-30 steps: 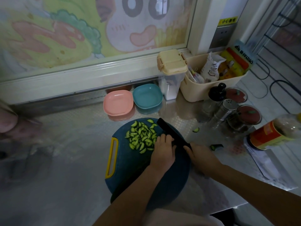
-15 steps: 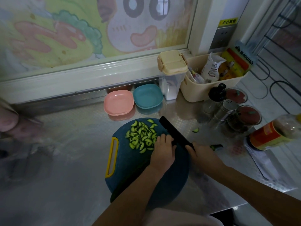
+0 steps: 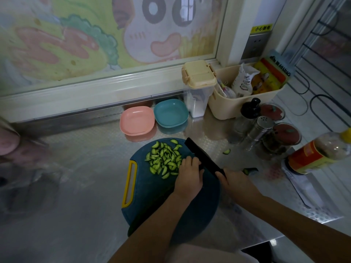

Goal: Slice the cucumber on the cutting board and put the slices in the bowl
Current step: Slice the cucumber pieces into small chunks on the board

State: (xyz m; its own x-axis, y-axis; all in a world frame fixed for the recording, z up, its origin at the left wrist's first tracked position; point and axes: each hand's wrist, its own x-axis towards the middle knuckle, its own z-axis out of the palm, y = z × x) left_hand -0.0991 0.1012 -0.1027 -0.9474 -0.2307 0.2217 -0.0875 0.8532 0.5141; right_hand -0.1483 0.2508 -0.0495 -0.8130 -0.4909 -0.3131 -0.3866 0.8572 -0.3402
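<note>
Cucumber slices (image 3: 164, 159) lie in a loose green heap on the far half of the board (image 3: 152, 196), none of them in a bowl. The board is round and dark blue with a yellow handle (image 3: 129, 184) on its left edge, and it sits on the steel counter (image 3: 76, 186). The left hand (image 3: 190, 175) rests on the board just right of the heap, fingers curled together with the tips pointing down; whatever lies under them is hidden, so I cannot tell whether they hold a piece. The knife (image 3: 201, 155), with a black blade, runs on a slant from the board's far right edge toward the person and passes close against the left knuckles. The right hand (image 3: 237, 182) has its fingers wrapped round the knife handle at the board's right rim. Behind the board stand a pink bowl (image 3: 137, 120) and a teal bowl (image 3: 171, 112), side by side and touching, both without slices. Two stray cucumber bits sit on the counter right of the board, one (image 3: 226, 151) beyond the blade and one (image 3: 249, 170) just past the right hand. Farther right are a clear tub (image 3: 198, 75) with a beige lid, a beige basket (image 3: 237, 109) of packets, a metal shaker (image 3: 263, 126), two red-lidded jars (image 3: 286, 133) and a bottle (image 3: 319, 152).
</note>
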